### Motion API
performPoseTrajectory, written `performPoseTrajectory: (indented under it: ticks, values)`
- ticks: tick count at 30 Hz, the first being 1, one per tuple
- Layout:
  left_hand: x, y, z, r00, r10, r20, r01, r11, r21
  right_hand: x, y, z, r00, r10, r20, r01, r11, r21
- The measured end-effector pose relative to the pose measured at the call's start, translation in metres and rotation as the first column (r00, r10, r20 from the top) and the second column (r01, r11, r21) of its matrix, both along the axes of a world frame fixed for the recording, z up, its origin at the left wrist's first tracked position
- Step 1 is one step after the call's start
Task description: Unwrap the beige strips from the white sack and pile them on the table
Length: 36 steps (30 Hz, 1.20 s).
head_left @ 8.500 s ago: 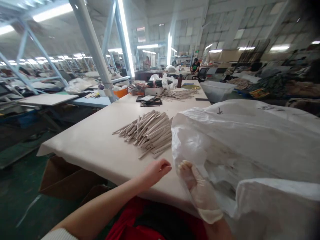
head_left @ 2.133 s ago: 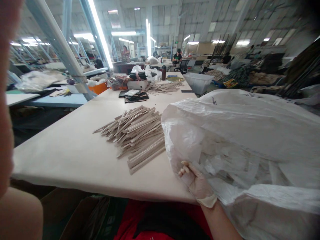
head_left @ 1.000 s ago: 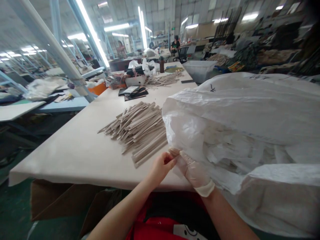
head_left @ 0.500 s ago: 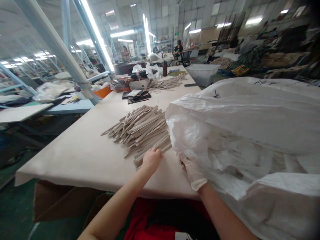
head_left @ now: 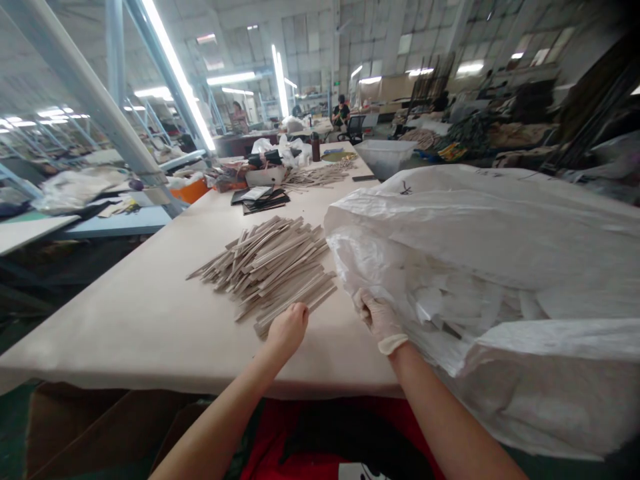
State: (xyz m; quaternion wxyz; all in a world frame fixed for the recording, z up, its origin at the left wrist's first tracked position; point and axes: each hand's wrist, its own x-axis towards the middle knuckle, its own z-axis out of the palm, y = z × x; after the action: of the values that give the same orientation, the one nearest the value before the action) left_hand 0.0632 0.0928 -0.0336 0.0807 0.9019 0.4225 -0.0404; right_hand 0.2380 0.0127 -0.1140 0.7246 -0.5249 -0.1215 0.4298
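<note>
A loose pile of thin greyish-beige strips point(head_left: 270, 260) lies on the table in front of me. My bare left hand point(head_left: 289, 328) is closed at the near edge of the pile, touching the lowest strips. Its curled fingers hide whatever is in them. My right hand point(head_left: 379, 319), in a pale glove, is closed against the lower left edge of a big white plastic bag point(head_left: 450, 227). The edge of the bag appears pinched in those gloved fingers. Through the bag's opening, pale scraps point(head_left: 470, 300) show, their kind unclear.
The table point(head_left: 150, 313) has a pale cover. Toward its far end are black flat pieces point(head_left: 260, 199), a white box point(head_left: 265, 177), more strips point(head_left: 320, 175) and a dark bottle point(head_left: 315, 147). A slanted metal post point(head_left: 95, 100) stands at left; a person point(head_left: 341, 113) sits far back.
My view has turned slightly right, so the scene sits further left. My left hand has drawn back a little from the strips toward me. The gloved hand stays by the bag's edge.
</note>
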Motion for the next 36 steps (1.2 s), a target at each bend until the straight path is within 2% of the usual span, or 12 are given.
performPoseTrajectory:
  ticks: [3,6,10,12,17,21,23,26,27,29,31,36]
  values:
    - [-0.012,-0.024,0.010,0.980,0.007,0.198,0.036,0.976,-0.216,-0.003,-0.005,0.011,0.995,0.035,-0.094,-0.028,0.997,0.071]
    - [-0.018,-0.043,0.013,0.922,0.105,0.371,0.054,0.917,-0.395,-0.005,-0.008,0.018,0.987,0.061,-0.149,-0.043,0.992,0.118]
    - [-0.016,-0.051,0.010,0.902,0.170,0.398,0.042,0.881,-0.471,-0.014,-0.012,0.019,0.993,-0.004,-0.120,0.008,0.999,0.038]
    - [-0.011,-0.050,0.010,0.899,0.190,0.394,0.040,0.861,-0.507,-0.023,-0.015,0.018,0.999,-0.029,-0.014,0.028,1.000,-0.005]
    - [-0.007,-0.044,0.009,0.865,0.258,0.430,0.050,0.809,-0.586,-0.043,-0.023,0.028,0.932,0.255,0.257,-0.266,0.964,0.009]
    - [-0.019,-0.045,0.006,0.859,0.325,0.396,0.054,0.711,-0.701,-0.052,-0.026,0.033,0.969,0.135,0.207,-0.134,0.991,-0.019]
    - [-0.026,-0.045,0.005,0.828,0.356,0.432,0.043,0.729,-0.683,-0.060,-0.028,0.036,0.956,0.208,0.205,-0.205,0.978,-0.039]
    - [-0.038,-0.042,0.009,0.818,0.343,0.462,0.037,0.770,-0.638,-0.065,-0.032,0.041,0.863,0.468,0.187,-0.472,0.881,-0.029]
    - [-0.042,-0.041,0.011,0.841,0.314,0.440,0.040,0.775,-0.630,-0.063,-0.034,0.043,0.880,0.446,0.162,-0.451,0.892,-0.003]
    - [-0.050,-0.039,0.012,0.889,0.256,0.380,0.039,0.784,-0.619,-0.057,-0.034,0.046,0.967,0.241,0.083,-0.246,0.968,0.052]
    - [-0.055,-0.040,0.011,0.910,0.232,0.342,0.022,0.800,-0.600,-0.057,-0.033,0.045,0.996,0.089,0.012,-0.090,0.993,0.070]
    - [-0.058,-0.042,0.006,0.934,0.180,0.310,0.003,0.860,-0.510,-0.091,-0.033,0.032,0.898,0.427,-0.108,-0.429,0.903,0.004]
